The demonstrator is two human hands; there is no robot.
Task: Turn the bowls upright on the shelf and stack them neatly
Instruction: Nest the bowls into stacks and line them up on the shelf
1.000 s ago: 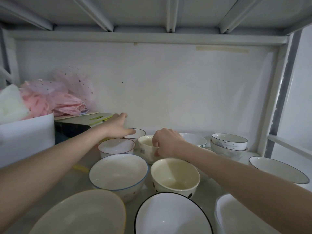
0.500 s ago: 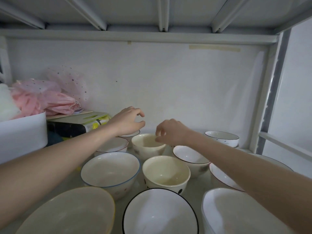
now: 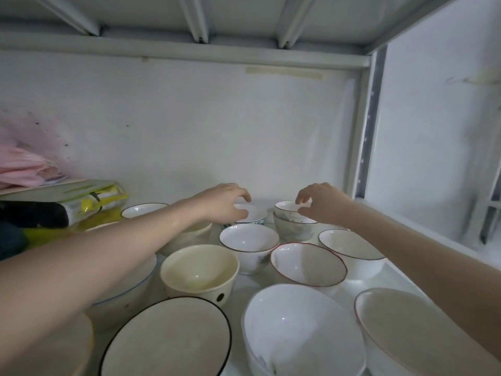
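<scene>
The shelf (image 3: 401, 272) is a white metal bay with a ribbed underside overhead, and upright bowls crowd it from front to back. Largest are the wide black-rimmed bowl (image 3: 165, 340) and the deep white bowl (image 3: 303, 332) at the front; behind them stand a matte cream bowl (image 3: 199, 270) with a dark dot and a tilted red-rimmed bowl (image 3: 307, 264). All look like smooth, glazed ceramic, round and hard.

At the back, the left hand (image 3: 225, 203) hovers over a small blue-patterned bowl (image 3: 250, 214), its grip spread with fingers curved and holding nothing. The right hand (image 3: 321, 203) hangs likewise spread above the two-bowl stack (image 3: 291, 222), touching nothing clearly.

The likely risk is that either forearm, reaching low across the packed rows, clips a rim and knocks bowls together; glaze is slippery, so a loose hold could chip one.
</scene>
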